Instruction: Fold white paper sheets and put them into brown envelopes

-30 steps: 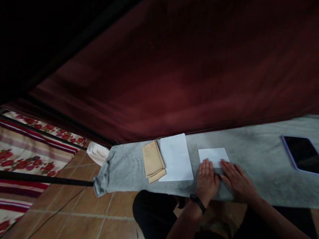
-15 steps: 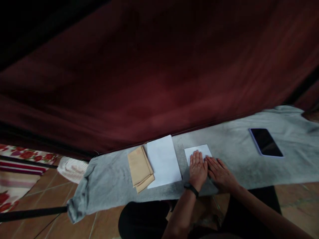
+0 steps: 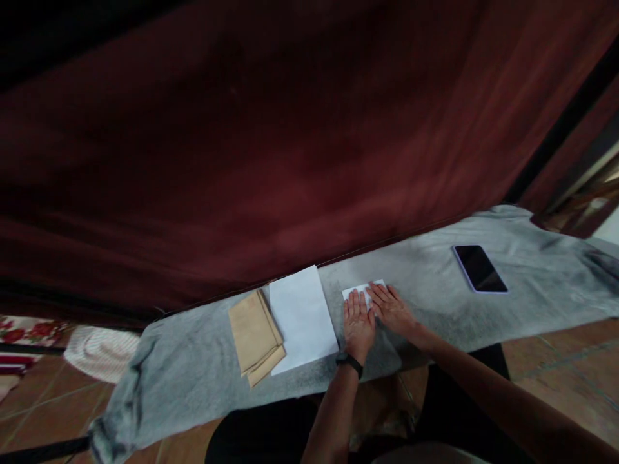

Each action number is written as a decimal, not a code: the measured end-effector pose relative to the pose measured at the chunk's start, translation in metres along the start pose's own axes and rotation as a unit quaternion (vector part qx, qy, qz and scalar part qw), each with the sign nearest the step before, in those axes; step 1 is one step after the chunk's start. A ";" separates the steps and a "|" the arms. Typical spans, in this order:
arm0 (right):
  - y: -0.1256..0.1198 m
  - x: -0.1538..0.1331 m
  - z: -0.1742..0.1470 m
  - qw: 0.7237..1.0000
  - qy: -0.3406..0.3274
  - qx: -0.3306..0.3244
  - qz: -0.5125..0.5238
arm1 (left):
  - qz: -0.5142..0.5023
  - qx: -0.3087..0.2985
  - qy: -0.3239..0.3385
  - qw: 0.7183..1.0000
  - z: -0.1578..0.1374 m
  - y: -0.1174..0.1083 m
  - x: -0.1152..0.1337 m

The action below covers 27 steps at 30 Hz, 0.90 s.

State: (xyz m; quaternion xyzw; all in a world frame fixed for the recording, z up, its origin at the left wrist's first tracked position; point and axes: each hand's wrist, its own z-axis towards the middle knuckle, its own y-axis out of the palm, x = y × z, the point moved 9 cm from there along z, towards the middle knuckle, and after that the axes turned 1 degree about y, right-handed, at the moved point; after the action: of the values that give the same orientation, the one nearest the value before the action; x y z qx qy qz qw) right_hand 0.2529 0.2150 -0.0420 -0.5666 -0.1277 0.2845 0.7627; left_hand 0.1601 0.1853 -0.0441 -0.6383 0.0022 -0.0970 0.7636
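A small white sheet of paper [image 3: 349,292], seemingly folded, lies on the grey cloth and is partly covered by both my hands. Flat on its left part rests my left hand [image 3: 358,324], fingers stretched out, a dark band on the wrist. My right hand [image 3: 393,309] presses beside it with fingers extended over the paper's right part. To the left of my hands lies a larger white paper [image 3: 302,322]. Brown envelopes [image 3: 254,328], stacked unevenly, lie against that paper's left edge.
A phone with a lilac case [image 3: 480,269] lies to the right on the grey cloth [image 3: 188,367] covering a narrow bench. Behind it hangs a dark red fabric [image 3: 290,161]. Below is a tiled floor [image 3: 561,364]; my knees are under the near edge.
The view has shifted to the right. Less of the small white paper shows, and my right hand now lies farther over it; both hands stay flat.
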 end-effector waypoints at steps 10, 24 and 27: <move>0.003 0.027 -0.017 1.000 -0.011 -0.008 -0.001 | -0.027 -0.032 0.125 0.991 -0.038 -0.012 0.027; -0.016 0.004 -0.071 0.998 -0.053 -0.014 0.037 | 0.051 -0.066 0.131 0.988 -0.045 -0.017 0.040; -0.022 0.005 -0.073 0.998 -0.058 -0.009 0.030 | 0.072 -0.082 0.128 0.986 -0.045 -0.013 0.042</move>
State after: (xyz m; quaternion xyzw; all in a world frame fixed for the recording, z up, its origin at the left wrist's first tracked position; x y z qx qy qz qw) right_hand 0.3013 0.1555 -0.0461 -0.5599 -0.1571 0.3385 0.7397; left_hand 0.1932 0.1325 -0.0344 -0.6794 0.1536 -0.1221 0.7071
